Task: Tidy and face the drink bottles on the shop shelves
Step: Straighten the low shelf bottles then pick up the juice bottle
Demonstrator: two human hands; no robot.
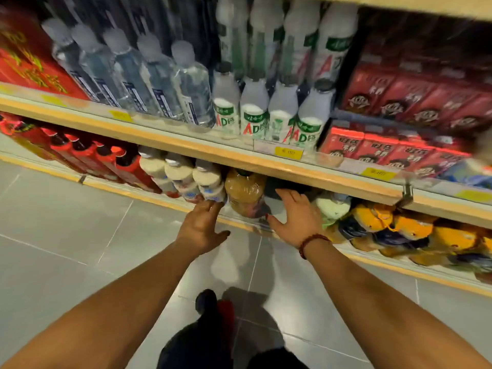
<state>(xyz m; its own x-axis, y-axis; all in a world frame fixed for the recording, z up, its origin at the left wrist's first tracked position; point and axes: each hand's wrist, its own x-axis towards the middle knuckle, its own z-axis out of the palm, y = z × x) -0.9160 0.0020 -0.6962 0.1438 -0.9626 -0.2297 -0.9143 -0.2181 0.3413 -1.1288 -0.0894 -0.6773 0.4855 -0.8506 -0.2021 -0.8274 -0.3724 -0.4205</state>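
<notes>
Down at the lower shelf (170, 201), both bare hands reach toward the front edge, arms stretched out over the grey tiled floor (66, 235). The left hand (202, 225) has its fingers against the base of a cream-coloured bottle (210, 182), the last of a short row of three standing at the shelf's front edge; the fingertips are hidden behind the bottle, so whether they grip it or only touch it cannot be told, though the thumb sticks out loose to the side. The right hand (295, 217) is spread open, fingers apart and gripping nothing, just to the right of a large brownish bottle (245, 194) that stands between the two hands; a red bead bracelet (310, 242) circles that wrist. To the hand's right sit a pale green bottle (332, 206) and then orange bottles (399, 230) running toward the shelf's right end, while red bottles (106, 161) fill its left end. On the upper shelf (213, 153), clear water bottles (149, 78) line the left part, white bottles with green labels (279, 113) the middle, and red cartons (399, 102) the right, with yellow price tags (288, 152) along the edge. Much of the view is blurred.
</notes>
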